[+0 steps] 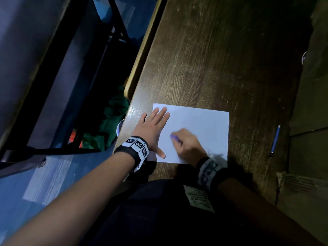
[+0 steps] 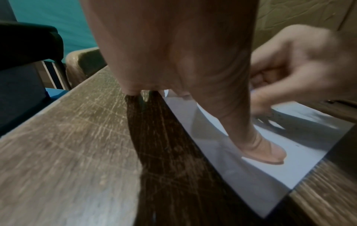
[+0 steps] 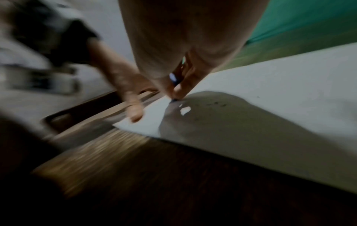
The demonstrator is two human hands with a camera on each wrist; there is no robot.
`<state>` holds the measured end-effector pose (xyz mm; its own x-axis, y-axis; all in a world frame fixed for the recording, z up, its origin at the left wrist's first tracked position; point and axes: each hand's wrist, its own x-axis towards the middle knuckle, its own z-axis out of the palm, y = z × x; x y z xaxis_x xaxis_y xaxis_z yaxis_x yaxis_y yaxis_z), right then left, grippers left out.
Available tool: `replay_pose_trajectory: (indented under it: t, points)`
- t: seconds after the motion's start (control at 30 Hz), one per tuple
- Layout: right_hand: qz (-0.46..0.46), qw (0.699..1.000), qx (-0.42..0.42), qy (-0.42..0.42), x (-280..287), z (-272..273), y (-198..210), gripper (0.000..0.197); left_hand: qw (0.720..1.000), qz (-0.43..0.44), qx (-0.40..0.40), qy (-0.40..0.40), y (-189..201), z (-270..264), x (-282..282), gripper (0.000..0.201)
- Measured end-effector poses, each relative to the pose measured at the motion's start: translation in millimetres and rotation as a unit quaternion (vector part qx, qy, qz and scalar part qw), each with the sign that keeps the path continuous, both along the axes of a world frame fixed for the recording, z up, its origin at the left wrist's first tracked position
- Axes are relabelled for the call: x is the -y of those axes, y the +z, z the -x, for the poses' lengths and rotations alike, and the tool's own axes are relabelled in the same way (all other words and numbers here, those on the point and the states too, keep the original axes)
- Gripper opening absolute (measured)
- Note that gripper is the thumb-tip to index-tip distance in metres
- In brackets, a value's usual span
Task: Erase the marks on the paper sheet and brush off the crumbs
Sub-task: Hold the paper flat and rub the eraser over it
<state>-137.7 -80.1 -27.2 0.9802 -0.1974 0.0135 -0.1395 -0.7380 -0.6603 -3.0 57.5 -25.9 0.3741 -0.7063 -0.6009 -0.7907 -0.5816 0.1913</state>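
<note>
A white paper sheet (image 1: 204, 128) lies on the wooden desk (image 1: 213, 68) near its front edge. My left hand (image 1: 154, 128) lies flat with straight fingers on the sheet's left edge, thumb (image 2: 266, 154) pressed on the paper (image 2: 251, 160). My right hand (image 1: 184, 141) is blurred and pinches a small blue eraser (image 1: 173, 136) against the sheet's lower middle. In the right wrist view the fingertips (image 3: 179, 90) press the eraser (image 3: 173, 79) onto the paper (image 3: 289, 91). Small dark crumbs (image 3: 216, 104) speckle the sheet beside it and show as crumbs (image 2: 270, 114) in the left wrist view.
A blue pencil (image 1: 275, 141) lies on the desk to the right of the sheet. The desk's left edge (image 1: 140, 59) drops to a blue floor with a dark chair (image 1: 53, 68) and green cloth (image 1: 113, 118). A dark cabinet side (image 1: 312, 103) bounds the right.
</note>
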Motion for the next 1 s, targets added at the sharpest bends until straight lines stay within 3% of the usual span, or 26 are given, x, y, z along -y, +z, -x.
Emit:
replay_pose_trajectory:
  t: [0.07,0.1,0.2,0.27,0.3,0.37,0.4,0.43,0.47,0.57,0.6,0.63,0.7,0.73,0.77,0.8,0.9,0.93,1.0]
  points:
    - [0.008,0.992,-0.008,0.127,1,6,3,0.008,1.0,0.0,-0.001,-0.001,1,0,1,0.161]
    - [0.004,0.993,-0.027,0.115,11,-2,3,0.008,1.0,-0.002,0.001,-0.002,1,-1,1,0.161]
    - [-0.013,0.988,-0.047,-0.148,41,-27,-1,0.011,1.0,-0.007,-0.001,-0.005,3,0,2,0.16]
    - [-0.019,0.975,-0.027,-0.221,32,-24,-9,0.014,1.0,-0.011,-0.004,-0.009,5,0,4,0.157]
    - [-0.03,0.98,-0.027,-0.193,16,-20,-7,0.013,1.0,-0.012,-0.003,-0.009,5,1,5,0.157]
    - [-0.039,0.999,-0.026,-0.014,-17,-1,-3,0.008,1.0,-0.015,0.002,-0.004,7,2,7,0.155]
    - [-0.041,0.996,-0.033,0.068,-18,3,-1,0.006,1.0,-0.018,0.004,-0.004,9,2,8,0.155]
    - [-0.049,0.993,-0.046,0.1,-10,-1,1,0.006,1.0,-0.021,0.005,-0.006,10,2,9,0.155]
    - [-0.047,0.995,-0.062,0.065,3,-10,1,0.009,1.0,-0.021,0.004,-0.008,11,2,9,0.154]
    - [-0.022,0.984,-0.034,-0.173,32,-27,-5,0.012,1.0,-0.02,-0.002,-0.007,13,2,7,0.154]
    - [-0.023,0.981,-0.018,-0.191,30,-25,-7,0.011,1.0,-0.02,-0.003,-0.006,13,2,7,0.155]
    - [-0.025,0.986,-0.014,-0.163,20,-21,-6,0.009,1.0,-0.02,-0.002,-0.005,12,2,7,0.155]
    - [-0.035,0.999,-0.032,0.009,-10,-5,-3,0.005,1.0,-0.021,0.002,-0.004,11,2,8,0.155]
    - [-0.038,0.994,-0.051,0.092,-13,1,-1,0.004,1.0,-0.023,0.004,-0.005,12,2,9,0.155]
    - [-0.046,0.989,-0.074,0.122,-6,-1,1,0.005,1.0,-0.024,0.005,-0.007,13,2,9,0.155]
    - [-0.048,0.991,-0.089,0.092,5,-9,2,0.008,1.0,-0.026,0.006,-0.009,13,2,10,0.154]
    - [-0.038,0.984,-0.054,-0.166,33,-30,-1,0.012,0.999,-0.03,0.005,-0.011,14,3,10,0.155]
    - [-0.034,0.978,-0.04,-0.201,33,-28,-3,0.012,0.999,-0.032,0.005,-0.01,15,3,9,0.155]
    - [-0.045,0.991,-0.049,-0.116,10,-17,0,0.01,0.999,-0.034,0.007,-0.011,14,4,9,0.156]
